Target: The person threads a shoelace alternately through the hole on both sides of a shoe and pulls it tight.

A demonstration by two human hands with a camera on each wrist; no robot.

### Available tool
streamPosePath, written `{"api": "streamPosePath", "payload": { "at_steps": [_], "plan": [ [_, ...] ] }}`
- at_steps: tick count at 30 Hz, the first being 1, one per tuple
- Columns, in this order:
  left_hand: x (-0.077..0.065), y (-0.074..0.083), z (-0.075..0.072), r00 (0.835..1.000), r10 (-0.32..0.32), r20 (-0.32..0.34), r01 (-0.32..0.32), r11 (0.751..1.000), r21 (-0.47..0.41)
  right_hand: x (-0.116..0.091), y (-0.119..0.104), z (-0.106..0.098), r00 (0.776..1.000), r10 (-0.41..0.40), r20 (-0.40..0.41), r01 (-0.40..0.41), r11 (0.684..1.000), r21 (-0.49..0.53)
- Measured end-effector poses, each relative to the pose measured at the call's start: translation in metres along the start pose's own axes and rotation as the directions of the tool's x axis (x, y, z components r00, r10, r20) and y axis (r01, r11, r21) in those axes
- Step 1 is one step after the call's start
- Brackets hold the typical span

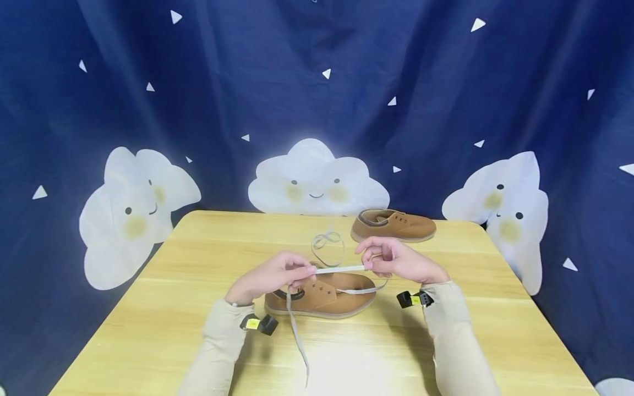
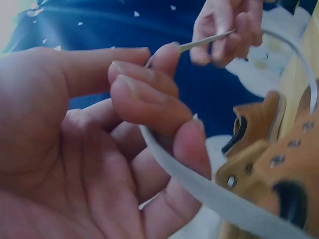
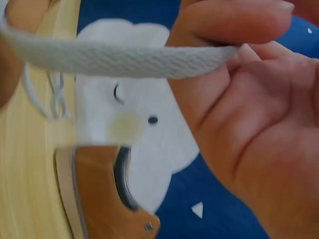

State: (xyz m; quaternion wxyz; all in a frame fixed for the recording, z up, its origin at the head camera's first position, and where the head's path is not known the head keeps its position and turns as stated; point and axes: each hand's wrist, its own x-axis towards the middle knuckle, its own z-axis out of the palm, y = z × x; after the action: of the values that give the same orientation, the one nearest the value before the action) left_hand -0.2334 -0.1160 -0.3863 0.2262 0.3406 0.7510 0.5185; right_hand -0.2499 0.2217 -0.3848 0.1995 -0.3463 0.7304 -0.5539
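The place is a curtained booth, building type undetermined. Dark-blue hanging fabric [image 1: 277,82] printed with white triangles [image 1: 175,17] and smiling white clouds [image 1: 317,170] encloses a pale-yellow wood-grain table [image 1: 163,308] at far, left and right. Small black devices [image 1: 269,325] strapped over beige sleeves [image 1: 460,335] suggest a recording station.

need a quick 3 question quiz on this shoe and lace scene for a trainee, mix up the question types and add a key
1. True or false: the person's left grip and right grip both hold the flat pale woven shoelace.

2. Where is the far brown low-cut shoe?
A) Under the left grip
B) Near the far edge of the yellowish wood-grain table
C) On top of the other shoe

3. Fill in: in the head view, the toe of the near brown lace-up shoe points to the ____.

Key: 1. True; 2. B; 3. right
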Motion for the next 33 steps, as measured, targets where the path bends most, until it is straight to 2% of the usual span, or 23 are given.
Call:
{"api": "streamPosePath", "payload": {
  "at_steps": [6, 10, 16, 24, 27, 30, 33],
  "plan": [
    [-0.010, -0.003, -0.011, 0.997, -0.068, -0.024, 0.070, 0.994, 0.079, -0.003, 0.009, -0.013, 0.999, 0.037, 0.025, -0.036, 0.998, -0.048],
    [-0.014, -0.003, -0.017, 0.997, -0.078, -0.022, 0.080, 0.993, 0.091, -0.010, 0.018, -0.023, 0.996, 0.076, 0.045, -0.073, 0.995, -0.066],
    [-0.019, -0.008, -0.024, 0.995, -0.089, -0.037, 0.093, 0.988, 0.122, -0.025, 0.030, -0.035, 0.991, 0.137, -0.003, -0.136, 0.983, -0.124],
    [-0.024, -0.015, -0.034, 0.990, -0.131, -0.062, 0.139, 0.978, 0.153, -0.041, 0.050, -0.046, 0.976, 0.218, 0.004, -0.217, 0.974, -0.072],
    [-0.026, -0.017, -0.036, 0.986, -0.143, -0.087, 0.155, 0.976, 0.152, -0.044, 0.058, -0.048, 0.969, 0.249, 0.013, -0.246, 0.965, -0.092],
    [-0.026, -0.015, -0.035, 0.987, -0.136, -0.090, 0.149, 0.977, 0.153, -0.043, 0.061, -0.048, 0.959, 0.285, 0.003, -0.282, 0.950, -0.137],
    [-0.022, -0.010, -0.029, 0.993, -0.104, -0.063, 0.113, 0.980, 0.167, -0.037, 0.057, -0.042, 0.956, 0.289, -0.041, -0.291, 0.930, -0.227]
  ]
}}
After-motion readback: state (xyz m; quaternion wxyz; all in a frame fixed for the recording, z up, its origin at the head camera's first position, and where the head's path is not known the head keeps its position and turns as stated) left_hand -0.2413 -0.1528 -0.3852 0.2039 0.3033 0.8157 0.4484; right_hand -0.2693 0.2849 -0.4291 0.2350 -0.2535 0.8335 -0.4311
